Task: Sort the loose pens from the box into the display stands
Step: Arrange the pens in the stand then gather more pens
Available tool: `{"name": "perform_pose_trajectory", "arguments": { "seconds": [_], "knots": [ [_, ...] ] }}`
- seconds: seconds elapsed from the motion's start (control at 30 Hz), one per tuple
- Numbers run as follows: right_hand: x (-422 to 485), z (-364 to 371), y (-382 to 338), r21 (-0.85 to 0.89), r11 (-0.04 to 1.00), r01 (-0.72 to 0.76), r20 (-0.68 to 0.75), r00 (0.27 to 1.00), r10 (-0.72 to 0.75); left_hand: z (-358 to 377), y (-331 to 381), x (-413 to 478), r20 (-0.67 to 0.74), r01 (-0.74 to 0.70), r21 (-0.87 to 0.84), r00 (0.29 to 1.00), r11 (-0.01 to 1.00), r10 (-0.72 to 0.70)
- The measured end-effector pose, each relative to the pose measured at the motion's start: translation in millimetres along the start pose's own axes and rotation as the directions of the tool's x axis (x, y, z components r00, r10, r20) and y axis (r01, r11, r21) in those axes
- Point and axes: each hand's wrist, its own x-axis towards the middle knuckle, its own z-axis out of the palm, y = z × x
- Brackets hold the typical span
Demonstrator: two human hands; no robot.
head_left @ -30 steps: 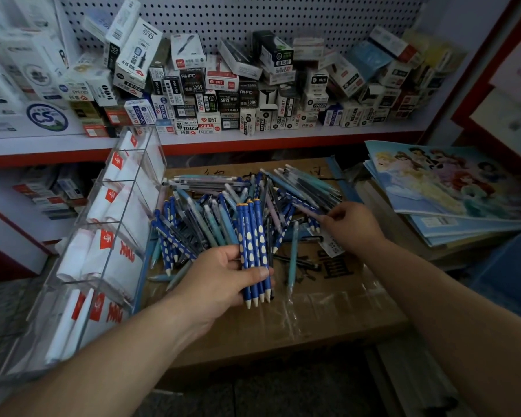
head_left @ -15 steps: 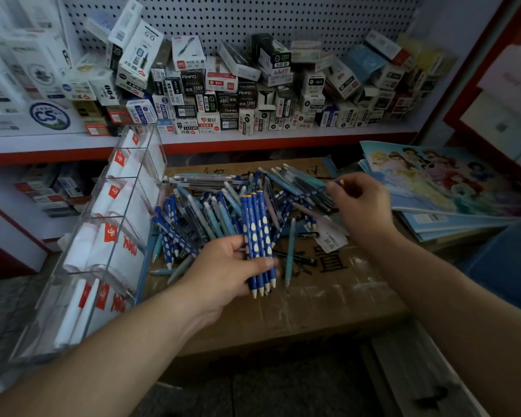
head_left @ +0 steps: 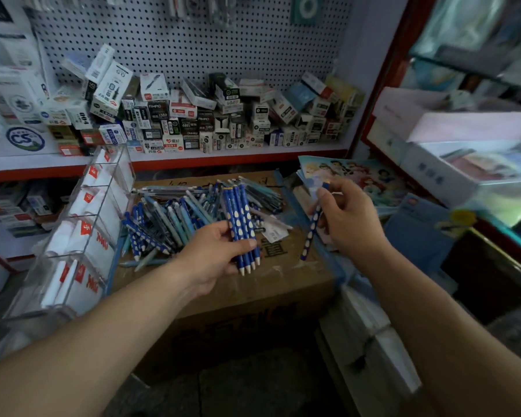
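A heap of loose pens (head_left: 175, 218), blue and teal, lies on top of a brown cardboard box (head_left: 271, 284). My left hand (head_left: 211, 260) grips a bundle of several dark blue pens with white dots (head_left: 240, 224), tips pointing toward me. My right hand (head_left: 346, 218) is raised to the right of the heap and pinches a single blue dotted pen (head_left: 311, 233), which hangs slanted with its tip down. A clear acrylic display stand (head_left: 82, 236) with tiered compartments and red-marked white inserts stands at the box's left edge.
A shelf (head_left: 223, 155) behind the box carries many small stationery boxes (head_left: 193, 115) under a pegboard. Colouring books (head_left: 367, 179) and blue folders (head_left: 418, 233) lie to the right. White cartons (head_left: 463, 164) stack at far right.
My right hand has lifted out of the heap with one blue dotted pen and moved up and right. My left hand keeps its bundle, raised slightly. The camera has tilted upward.
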Motion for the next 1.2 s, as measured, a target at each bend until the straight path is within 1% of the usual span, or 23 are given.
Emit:
{"name": "perform_pose_trajectory", "arguments": {
  "seconds": [0.1,0.17,0.3,0.43,0.5,0.57,0.73,0.87,0.97,1.03,1.2],
  "knots": [
    [-20,-36,3,-0.010,1.000,-0.024,-0.064,0.998,0.023,23,4,-19,0.056,-0.026,0.017,0.998,1.000,0.025],
    [-32,-62,15,-0.012,0.999,-0.048,-0.136,0.990,0.046,41,7,-28,0.096,-0.030,0.015,0.995,0.999,0.028],
    [-52,-109,45,-0.012,0.994,-0.111,-0.328,0.939,0.101,79,17,-30,0.161,-0.034,0.065,0.987,0.997,0.024],
    [-61,-132,79,0.023,0.974,-0.224,-0.395,0.893,0.215,112,19,-13,0.198,-0.011,0.141,0.980,0.990,-0.018],
    [-55,-138,89,-0.003,0.974,-0.228,-0.434,0.878,0.204,124,13,0,0.217,0.001,0.179,0.975,0.984,-0.040],
    [-44,-141,95,-0.054,0.976,-0.212,-0.467,0.869,0.162,137,5,16,0.221,0.020,0.202,0.973,0.979,-0.065],
    [-13,-135,114,-0.135,0.964,-0.229,-0.430,0.890,0.151,161,-12,54,0.253,0.067,0.227,0.959,0.972,-0.125],
    [9,-125,121,-0.297,0.934,-0.200,-0.369,0.926,0.081,161,-26,75,0.257,0.089,0.244,0.954,0.966,-0.153],
    [22,-122,125,-0.425,0.882,-0.205,-0.364,0.930,0.040,160,-36,88,0.262,0.081,0.281,0.952,0.956,-0.157],
    [27,-120,129,-0.443,0.873,-0.202,-0.366,0.930,0.030,161,-40,95,0.259,0.077,0.293,0.953,0.953,-0.157],
    [29,-116,138,-0.484,0.855,-0.189,-0.311,0.950,0.033,161,-42,97,0.285,0.084,0.288,0.943,0.954,-0.169]
  ]
}}
